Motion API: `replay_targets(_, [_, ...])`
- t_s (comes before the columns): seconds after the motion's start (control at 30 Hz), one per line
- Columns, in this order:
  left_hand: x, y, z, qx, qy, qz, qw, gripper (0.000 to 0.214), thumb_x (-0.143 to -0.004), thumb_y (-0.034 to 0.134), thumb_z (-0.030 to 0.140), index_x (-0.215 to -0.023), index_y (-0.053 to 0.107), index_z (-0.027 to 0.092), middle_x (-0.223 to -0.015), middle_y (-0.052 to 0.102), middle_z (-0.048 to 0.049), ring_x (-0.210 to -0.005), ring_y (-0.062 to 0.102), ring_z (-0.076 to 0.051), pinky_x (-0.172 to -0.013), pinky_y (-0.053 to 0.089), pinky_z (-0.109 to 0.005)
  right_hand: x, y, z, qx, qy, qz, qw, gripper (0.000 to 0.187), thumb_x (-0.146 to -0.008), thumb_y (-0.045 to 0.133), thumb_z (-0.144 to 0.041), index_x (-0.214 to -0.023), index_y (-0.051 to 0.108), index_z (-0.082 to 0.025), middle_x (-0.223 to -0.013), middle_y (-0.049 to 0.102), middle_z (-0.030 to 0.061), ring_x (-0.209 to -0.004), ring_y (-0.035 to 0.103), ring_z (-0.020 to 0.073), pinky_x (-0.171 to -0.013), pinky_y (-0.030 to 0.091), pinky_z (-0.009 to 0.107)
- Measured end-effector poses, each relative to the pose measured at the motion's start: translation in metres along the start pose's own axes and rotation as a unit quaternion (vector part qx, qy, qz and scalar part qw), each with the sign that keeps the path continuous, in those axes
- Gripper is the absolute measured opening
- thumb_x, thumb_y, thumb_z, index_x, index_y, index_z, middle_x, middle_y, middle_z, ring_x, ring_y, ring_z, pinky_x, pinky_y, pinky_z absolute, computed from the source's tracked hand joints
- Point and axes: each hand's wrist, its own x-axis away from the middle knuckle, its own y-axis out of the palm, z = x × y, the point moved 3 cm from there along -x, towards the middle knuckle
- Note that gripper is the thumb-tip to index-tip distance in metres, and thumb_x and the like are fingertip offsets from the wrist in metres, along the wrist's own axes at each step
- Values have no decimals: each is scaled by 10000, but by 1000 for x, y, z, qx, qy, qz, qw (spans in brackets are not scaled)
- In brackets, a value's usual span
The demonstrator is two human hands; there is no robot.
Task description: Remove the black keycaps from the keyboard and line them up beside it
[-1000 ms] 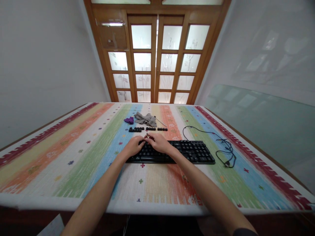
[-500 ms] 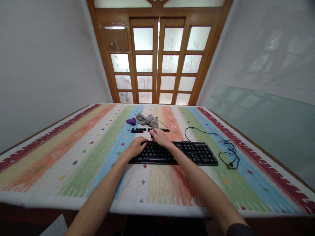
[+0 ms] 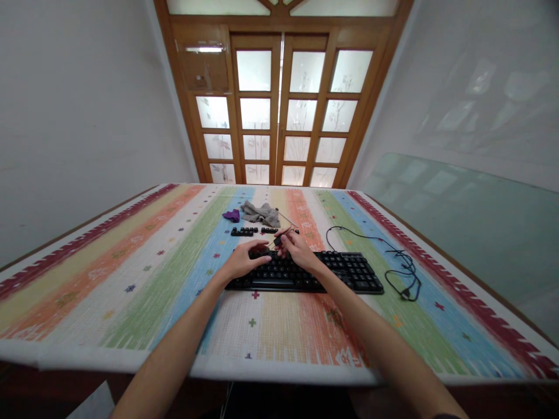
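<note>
A black keyboard (image 3: 279, 285) lies across the cloth in front of me. My left hand (image 3: 242, 260) is over its left end, thumb and fingers apart, with nothing seen between them. Just above the keyboard's back edge, my right hand (image 3: 297, 250) pinches a small black keycap (image 3: 278, 240). A thin, wire-like piece shows beside that keycap, too small to make out clearly. Behind the hands, several loose black keycaps (image 3: 243, 231) stand in a row, partly hidden by my right hand.
A grey cloth (image 3: 261, 214) and a purple cloth (image 3: 231, 216) lie crumpled behind the row, with a thin rod (image 3: 287, 218) beside them. The keyboard's cable (image 3: 406, 266) coils on the right. A striped tablecloth (image 3: 148, 291) covers the table.
My right hand has lifted from the keyboard's back edge and shifted slightly right, a black keycap now showing in its fingers. My left hand's thumb and fingers have spread apart.
</note>
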Motion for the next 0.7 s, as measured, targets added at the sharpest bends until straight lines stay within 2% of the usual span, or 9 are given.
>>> replay_targets(0.13, [0,3,2,32,6,-1,999,479,-752,751,374,-1174,654,167,-936,730,-61,-800,667,-170,-773,546,-320,14,0,-5,-13,-14,-28,999,516,-838,530,-673,-989,557,-180,-711,636,8,-553,630,133,-508,497,255])
replay_targets(0.27, [1,5,4,84,0,-34,996,502,-725,775,365,-1166,654,157,-933,727,-66,-735,645,-146,-699,531,-284,24,-2,-9,-25,-15,-33,999,522,-835,540,-675,-1002,546,-181,-713,640,12,-551,625,135,-522,495,263])
replay_targets(0.33, [2,5,6,97,-2,-32,995,466,-733,765,365,-1134,665,150,-939,732,-76,-742,653,-156,-700,534,-291,28,-4,-9,-29,-15,-22,999,509,-845,538,-663,-1005,546,-180,-716,644,16,-553,619,132,-533,496,265])
replay_targets(0.5, [3,7,14,25,16,11,999,237,-797,698,358,-949,717,178,-900,747,-61,-808,678,-193,-799,546,-342,33,-6,-3,-35,-20,39,998,489,-861,530,-646,-1009,548,-180,-712,645,19,-549,606,134,-535,501,276])
replay_targets(0.7, [-2,3,16,-42,44,75,995,191,-823,664,346,-927,712,193,-887,740,-49,-786,673,-186,-774,551,-322,38,-6,3,-22,-13,96,995,499,-866,509,-654,-1002,549,-175,-722,635,21,-553,598,132,-541,493,276])
